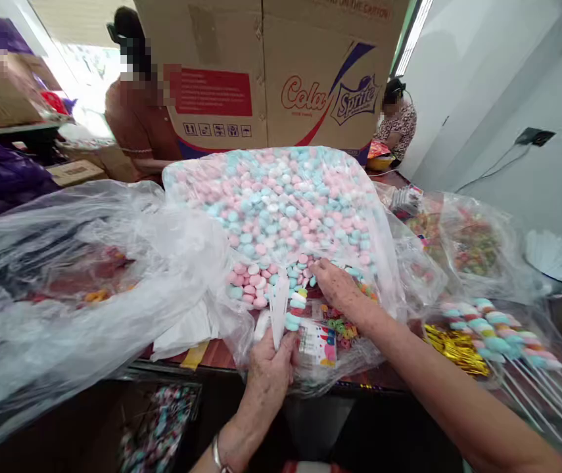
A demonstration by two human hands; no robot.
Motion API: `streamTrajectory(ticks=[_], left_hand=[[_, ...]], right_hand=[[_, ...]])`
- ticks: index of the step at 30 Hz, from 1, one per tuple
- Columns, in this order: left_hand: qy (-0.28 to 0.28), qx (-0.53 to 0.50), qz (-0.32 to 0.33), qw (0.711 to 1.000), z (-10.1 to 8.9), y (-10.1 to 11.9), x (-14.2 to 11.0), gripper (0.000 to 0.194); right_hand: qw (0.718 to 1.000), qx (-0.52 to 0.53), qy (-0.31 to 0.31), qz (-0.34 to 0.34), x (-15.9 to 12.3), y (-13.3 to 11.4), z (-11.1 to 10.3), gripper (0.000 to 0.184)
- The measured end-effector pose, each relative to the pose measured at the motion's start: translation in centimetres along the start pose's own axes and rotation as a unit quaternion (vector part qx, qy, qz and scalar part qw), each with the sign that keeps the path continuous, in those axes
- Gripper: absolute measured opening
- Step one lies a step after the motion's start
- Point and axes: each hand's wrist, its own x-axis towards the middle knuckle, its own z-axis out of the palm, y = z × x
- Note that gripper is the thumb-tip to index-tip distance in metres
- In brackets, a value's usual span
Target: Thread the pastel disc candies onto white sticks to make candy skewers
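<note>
Silver bracelet point(217, 453) on the left wrist, bottom edge of view; small multicoloured pieces point(160, 420) heaped below the table point(219, 355), to the left; left hand point(271, 361) closed around the lower end of a narrow white bundle point(279, 302), which points up and away; short stack of candies point(297, 303), blue, white and yellow, just right of the bundle, its support hidden; printed card point(317, 345) and ring-shaped candies point(346, 328) right of that; right hand point(337, 286) extended from the right, fingers bent at the loose candies point(256, 282) along the near side of a big clear bag point(281, 210); cannot tell whether they pinch one. Bag packed with pink, blue and white candies, mid-table; candy skewers point(497, 328) beside gold strips point(455, 348) to the right; crumpled plastic point(177, 243) to the left; beyond, large carton point(281, 85) lettered Cola and Sprite; person in brown point(137, 125) to its left, person in patterned top point(401, 125) to its right.
</note>
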Motion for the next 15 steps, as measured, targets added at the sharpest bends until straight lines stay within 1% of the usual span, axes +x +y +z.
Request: streamTrajectory(ticks=[3,6,7,9,11,12,13,15], left_hand=[[-0.002,0.008,0.009,1.0,0.3,0.4,0.1,0.03],[-0.004,0.011,0.016,1.0,0.3,0.6,0.1,0.028],[-0.004,0.009,0.018,1.0,0.2,0.5,0.1,0.028],[-0.005,0.003,0.017,1.0,0.2,0.5,0.2,0.028],[-0.004,-0.001,0.013,1.0,0.2,0.5,0.3,0.029],[-0.003,0.002,0.012,1.0,0.3,0.5,0.3,0.029],[-0.001,0.005,0.012,1.0,0.3,0.5,0.3,0.03],[0.003,0.012,0.013,1.0,0.3,0.6,0.3,0.031]], right_hand=[[0.999,0.032,0.02,-0.001,-1.1,1.0,0.6,0.034],[0.99,0.121,0.065,-0.007,-1.7,2.1,1.4,0.025],[0.982,0.166,0.086,-0.004,-1.6,2.4,1.7,0.022],[0.955,0.269,0.126,0.02,-1.3,2.6,2.1,0.018],[0.923,0.352,0.146,0.049,-0.8,2.4,2.3,0.016],[0.916,0.368,0.148,0.057,-0.5,2.2,2.4,0.015],[0.918,0.364,0.148,0.059,-0.3,1.9,2.5,0.014],[0.942,0.3,0.143,0.044,0.0,1.4,2.6,0.01]])
